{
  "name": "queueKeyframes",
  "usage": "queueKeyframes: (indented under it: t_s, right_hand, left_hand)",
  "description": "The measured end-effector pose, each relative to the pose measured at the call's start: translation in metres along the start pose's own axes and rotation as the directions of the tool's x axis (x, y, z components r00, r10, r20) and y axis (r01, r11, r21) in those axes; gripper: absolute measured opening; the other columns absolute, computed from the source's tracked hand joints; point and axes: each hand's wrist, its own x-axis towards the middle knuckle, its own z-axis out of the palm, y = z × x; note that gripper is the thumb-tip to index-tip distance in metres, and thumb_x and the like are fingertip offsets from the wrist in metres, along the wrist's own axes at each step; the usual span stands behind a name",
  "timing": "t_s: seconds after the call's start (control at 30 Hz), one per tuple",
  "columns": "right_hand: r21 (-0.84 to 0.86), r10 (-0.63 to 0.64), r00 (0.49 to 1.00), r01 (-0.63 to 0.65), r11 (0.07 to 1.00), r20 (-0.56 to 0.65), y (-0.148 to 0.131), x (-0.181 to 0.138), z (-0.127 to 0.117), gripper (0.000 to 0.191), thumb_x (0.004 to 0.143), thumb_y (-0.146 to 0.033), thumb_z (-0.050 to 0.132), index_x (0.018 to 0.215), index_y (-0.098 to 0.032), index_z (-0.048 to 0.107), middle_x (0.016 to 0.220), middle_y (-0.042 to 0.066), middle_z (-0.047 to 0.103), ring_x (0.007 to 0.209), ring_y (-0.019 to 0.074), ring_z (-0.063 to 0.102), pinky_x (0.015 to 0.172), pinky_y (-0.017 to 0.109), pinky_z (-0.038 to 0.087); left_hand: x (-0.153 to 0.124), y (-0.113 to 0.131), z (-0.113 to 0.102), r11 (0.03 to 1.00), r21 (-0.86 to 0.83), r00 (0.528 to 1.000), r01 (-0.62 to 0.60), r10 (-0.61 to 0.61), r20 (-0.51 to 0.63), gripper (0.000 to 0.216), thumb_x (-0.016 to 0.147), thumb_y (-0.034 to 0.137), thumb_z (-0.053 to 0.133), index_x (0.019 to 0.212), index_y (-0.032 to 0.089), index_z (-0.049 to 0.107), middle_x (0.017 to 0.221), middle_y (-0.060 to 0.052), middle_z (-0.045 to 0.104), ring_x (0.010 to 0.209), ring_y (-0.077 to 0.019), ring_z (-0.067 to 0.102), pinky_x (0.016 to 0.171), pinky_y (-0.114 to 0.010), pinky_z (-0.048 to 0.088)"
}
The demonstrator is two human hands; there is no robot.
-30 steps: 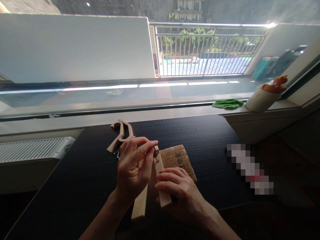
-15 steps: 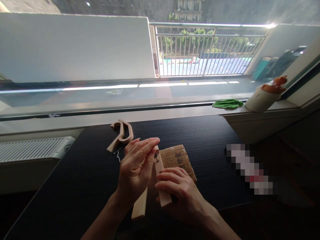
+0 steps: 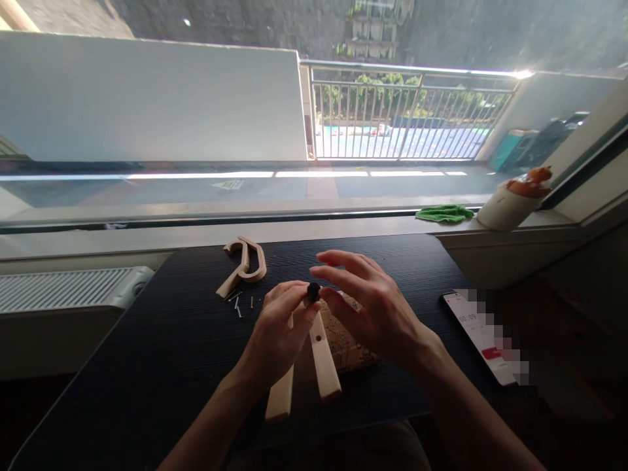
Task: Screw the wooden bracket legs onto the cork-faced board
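My left hand (image 3: 280, 330) is closed, thumb and forefinger pinching a small black knob-like piece (image 3: 313, 292). Beneath that hand run two pale wooden bars, the left one (image 3: 280, 396) and the right one (image 3: 328, 376), their far ends hidden by my fingers. A dark round hole shows in the right bar. My right hand (image 3: 370, 294) hovers just right of the black piece with fingers spread, one fingertip close to it; whether they touch I cannot tell. Partly under my right hand lies a piece of brown cardboard (image 3: 343, 340).
Curved wooden pieces (image 3: 255, 261) lie at the back left of the dark table (image 3: 161, 353), with several screws (image 3: 239, 307) in front of them. A phone (image 3: 483, 340) rests at the right. On the sill are a green cloth (image 3: 444, 214) and a white pot (image 3: 510, 206).
My right hand has let go of the right bar and risen toward the black piece. My left hand has turned from flat to a pinch around that piece.
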Motion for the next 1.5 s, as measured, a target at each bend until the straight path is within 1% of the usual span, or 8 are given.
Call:
queueKeyframes:
  t_s: [0.13,0.33,0.53,0.67,0.73,0.87,1.17,1.5]
  right_hand:
    - [0.046,-0.124,0.984,0.118,0.992,0.132,0.001,0.021,0.011,0.023,0.092,-0.022,0.049,0.111,-0.02,0.062,0.117,0.004,0.062,0.106,0.0183,0.054,0.094,0.036,0.04]
    - [0.112,-0.102,0.97,0.079,0.991,0.22,0.002,0.016,0.011,0.028,0.09,-0.014,0.049,0.116,-0.018,0.059,0.114,0.005,0.064,0.103,0.0168,0.056,0.09,0.032,0.043]
    - [0.058,-0.083,0.958,0.069,0.996,0.273,0.001,0.018,0.003,0.033,0.089,-0.011,0.047,0.12,-0.017,0.058,0.115,0.004,0.065,0.103,0.0181,0.056,0.09,0.034,0.044]
    - [0.067,-0.07,0.961,0.054,0.996,0.268,0.001,0.017,0.002,0.033,0.092,-0.013,0.045,0.122,-0.018,0.057,0.115,0.005,0.065,0.102,0.0177,0.057,0.089,0.034,0.045]
    - [0.078,-0.069,0.965,0.051,0.996,0.253,0.002,0.017,0.003,0.032,0.093,-0.015,0.044,0.121,-0.019,0.058,0.114,0.005,0.066,0.101,0.0175,0.058,0.087,0.034,0.047]
    - [0.052,-0.05,0.976,0.04,0.998,0.214,0.006,0.018,0.004,0.029,0.094,-0.02,0.046,0.119,-0.02,0.06,0.108,0.005,0.067,0.096,0.0175,0.06,0.083,0.033,0.048]
    - [-0.004,-0.009,0.977,0.01,1.0,0.212,0.015,0.027,0.005,0.023,0.092,-0.027,0.052,0.108,-0.018,0.066,0.093,0.005,0.069,0.085,0.0164,0.061,0.079,0.031,0.047]
    - [0.237,-0.01,0.988,-0.027,0.971,0.154,0.008,0.021,0.022,0.024,0.093,-0.021,0.047,0.11,-0.019,0.064,0.107,0.006,0.065,0.091,0.0142,0.062,0.08,0.027,0.049]
  left_hand:
    - [0.0,0.001,-0.006,0.999,0.043,0.999,-0.033,0.031,0.033,0.014,0.089,0.02,0.046,0.098,0.02,0.058,0.103,-0.006,0.057,0.104,-0.0203,0.05,0.092,-0.038,0.04]
    - [0.001,0.001,-0.009,0.998,0.019,0.998,-0.055,0.054,0.037,0.02,0.091,0.021,0.045,0.108,0.022,0.056,0.107,-0.005,0.056,0.104,-0.0201,0.05,0.093,-0.039,0.04]
    - [-0.031,0.009,-0.017,0.989,0.144,0.993,-0.017,0.034,-0.112,0.026,0.085,0.02,0.055,0.111,0.023,0.055,0.11,-0.007,0.056,0.108,-0.0229,0.05,0.096,-0.041,0.038]
    - [-0.068,0.018,-0.017,0.966,0.173,0.98,-0.19,0.176,0.091,0.041,0.078,0.028,0.065,0.116,0.024,0.052,0.114,-0.008,0.056,0.113,-0.026,0.048,0.104,-0.048,0.029]
    - [-0.077,0.022,-0.013,0.958,0.183,0.971,-0.222,0.2,0.127,0.045,0.076,0.032,0.066,0.118,0.023,0.051,0.112,-0.008,0.058,0.111,-0.0262,0.05,0.106,-0.051,0.026]
    - [-0.078,0.026,-0.002,0.976,0.172,0.989,-0.134,0.121,0.086,0.026,0.081,0.021,0.06,0.106,0.026,0.059,0.095,-0.003,0.063,0.099,-0.0207,0.056,0.107,-0.049,0.024]
    - [-0.077,0.025,0.001,0.985,0.14,0.994,-0.101,0.093,0.06,0.028,0.078,0.012,0.057,0.101,0.027,0.061,0.091,-0.001,0.062,0.096,-0.0195,0.056,0.106,-0.049,0.023]
    - [-0.077,0.026,0.0,0.982,0.15,0.992,-0.112,0.102,0.074,0.027,0.079,0.012,0.056,0.102,0.025,0.06,0.091,-0.002,0.062,0.096,-0.0195,0.055,0.106,-0.049,0.022]
